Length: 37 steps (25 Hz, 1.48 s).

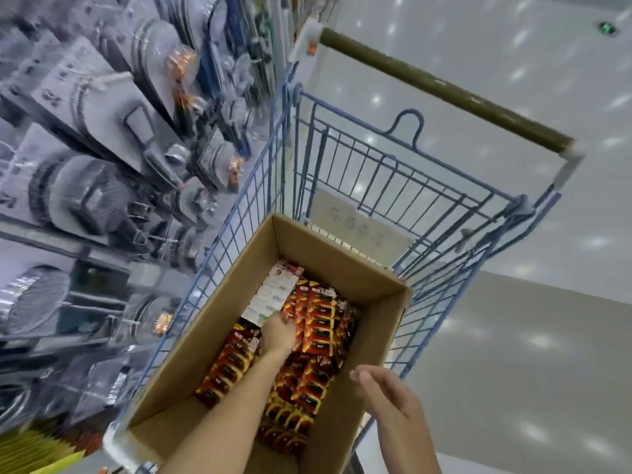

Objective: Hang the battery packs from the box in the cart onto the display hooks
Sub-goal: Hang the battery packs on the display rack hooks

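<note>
An open cardboard box (pixel 219 333) sits in a blue wire cart (pixel 393 186). Rows of red, black and yellow battery packs (pixel 318 340) fill the box, with some white-backed packs (pixel 273 295) at its far end. My left hand (pixel 277 333) reaches deep into the box and its fingers curl down around packs near the white ones; the fingertips are hidden. My right hand (pixel 383 388) hovers above the box's right wall with its fingers relaxed, holding nothing.
Blurred display shelves with hanging grey packaged goods (pixel 95 131) run along the left of the cart. The cart's brown handle bar (pixel 444 90) lies at the far end. Shiny pale floor (pixel 513 336) spreads to the right. Yellow packaging (pixel 44 453) shows at bottom left.
</note>
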Tool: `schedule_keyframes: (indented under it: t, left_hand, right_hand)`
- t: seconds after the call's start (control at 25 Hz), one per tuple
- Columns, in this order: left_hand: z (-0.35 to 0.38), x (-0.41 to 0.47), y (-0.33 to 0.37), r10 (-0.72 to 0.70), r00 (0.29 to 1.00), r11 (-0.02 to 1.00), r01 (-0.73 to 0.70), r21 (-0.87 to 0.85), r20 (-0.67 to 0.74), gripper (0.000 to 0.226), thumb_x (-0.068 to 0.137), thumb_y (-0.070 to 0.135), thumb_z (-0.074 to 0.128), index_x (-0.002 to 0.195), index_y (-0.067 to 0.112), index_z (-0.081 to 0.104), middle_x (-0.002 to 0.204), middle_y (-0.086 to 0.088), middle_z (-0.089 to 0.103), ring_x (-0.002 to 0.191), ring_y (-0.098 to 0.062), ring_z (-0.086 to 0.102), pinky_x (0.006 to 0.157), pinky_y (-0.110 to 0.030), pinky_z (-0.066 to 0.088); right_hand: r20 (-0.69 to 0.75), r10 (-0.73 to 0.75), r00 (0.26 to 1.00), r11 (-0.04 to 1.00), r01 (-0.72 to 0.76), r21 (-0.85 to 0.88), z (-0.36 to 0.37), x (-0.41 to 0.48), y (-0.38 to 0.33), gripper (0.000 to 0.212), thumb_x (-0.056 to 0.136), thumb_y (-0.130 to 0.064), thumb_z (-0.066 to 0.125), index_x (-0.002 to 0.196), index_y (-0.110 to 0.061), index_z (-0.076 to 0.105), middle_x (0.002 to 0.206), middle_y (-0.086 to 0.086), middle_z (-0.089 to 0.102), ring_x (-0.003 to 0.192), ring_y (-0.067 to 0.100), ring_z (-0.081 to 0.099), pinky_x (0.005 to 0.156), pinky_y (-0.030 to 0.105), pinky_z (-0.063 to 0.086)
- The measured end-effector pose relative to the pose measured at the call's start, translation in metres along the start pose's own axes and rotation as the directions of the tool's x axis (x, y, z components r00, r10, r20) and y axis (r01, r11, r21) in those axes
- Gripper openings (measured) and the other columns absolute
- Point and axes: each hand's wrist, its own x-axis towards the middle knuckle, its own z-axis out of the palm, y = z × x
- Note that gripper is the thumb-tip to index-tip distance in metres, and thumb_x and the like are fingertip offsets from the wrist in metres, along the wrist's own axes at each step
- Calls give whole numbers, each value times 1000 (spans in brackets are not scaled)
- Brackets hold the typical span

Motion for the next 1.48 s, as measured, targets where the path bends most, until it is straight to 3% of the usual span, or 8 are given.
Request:
schedule_keyframes:
  t: [0.12, 0.32, 0.76, 0.84, 1.0, 1.2, 1.32, 1.48]
  left_hand:
    - [37, 43, -5, -41, 999, 999, 41, 19, 1, 45, 106, 24, 55, 147, 6, 51, 149, -17, 54, 139, -36, 49, 120, -42, 35]
    - [64, 54, -11, -40, 998, 997, 43, 60, -49, 53, 101, 34, 64, 149, 17, 48, 145, -15, 58, 136, -37, 52, 113, -44, 40]
    - [2, 1, -49, -79, 996, 993, 74, -89, -50, 41, 99, 19, 69, 136, 5, 61, 136, -12, 65, 130, -30, 58, 110, -40, 44]
    - [-23, -25, -50, -55, 997, 988, 47, -148, -54, 31, 100, 21, 67, 130, 13, 63, 127, -6, 68, 127, -30, 61, 102, -41, 50]
    - [-77, -85, -49, -32, 998, 893, 51, -448, 48, 16, 100, 19, 66, 114, 25, 61, 106, 1, 75, 92, -21, 77, 62, -31, 61]
    - [-108, -126, -60, -95, 989, 812, 143, -566, 113, 38, 87, 27, 77, 122, 22, 62, 105, -5, 80, 92, -28, 79, 90, -55, 60]
    - [-121, -136, -66, -126, 986, 783, 168, -599, 112, 52, 74, 32, 84, 120, 20, 65, 102, -6, 81, 90, -30, 79, 93, -58, 58]
    - [-128, -142, -78, -156, 981, 736, 193, -649, 114, 71, 57, 36, 101, 117, 18, 67, 101, -8, 81, 89, -32, 79, 92, -58, 57]
  right_hand:
    - [-11, 24, 1000, 999, -25, -23, 1, 24, -2, 12, 98, -26, 65, 96, -22, 76, 88, -20, 76, 99, 6, 67, 94, 30, 51]
    - [-1, 18, 1000, 998, -18, -56, 3, 39, -1, 11, 98, -28, 65, 97, -28, 76, 93, -17, 77, 97, 4, 67, 91, 27, 52]
    - [68, -20, 997, 982, 32, -184, 32, 52, -8, 11, 100, -35, 62, 106, -32, 70, 102, -18, 69, 101, 1, 63, 80, 16, 46]
    - [88, -31, 996, 967, 52, -248, 45, 70, -6, 15, 101, -34, 60, 113, -29, 68, 108, -15, 67, 103, 2, 62, 81, 18, 47]
    - [38, 13, 999, 926, 2, -377, 83, 146, 6, 22, 101, -23, 60, 122, -17, 59, 112, -3, 65, 97, 13, 62, 87, 28, 52]
    - [-57, 94, 994, 757, -108, -644, 115, 231, 40, 39, 99, -21, 63, 135, -6, 55, 139, 14, 59, 129, 31, 56, 105, 36, 46]
    - [-92, 138, 986, 614, -158, -773, 134, 263, 62, 90, 91, -28, 74, 157, -3, 20, 161, 16, 33, 148, 32, 36, 118, 39, 34]
    - [-182, 8, 983, 466, -164, -869, 146, 272, 72, 94, 88, -29, 77, 156, 1, 20, 158, 21, 34, 145, 34, 38, 114, 39, 39]
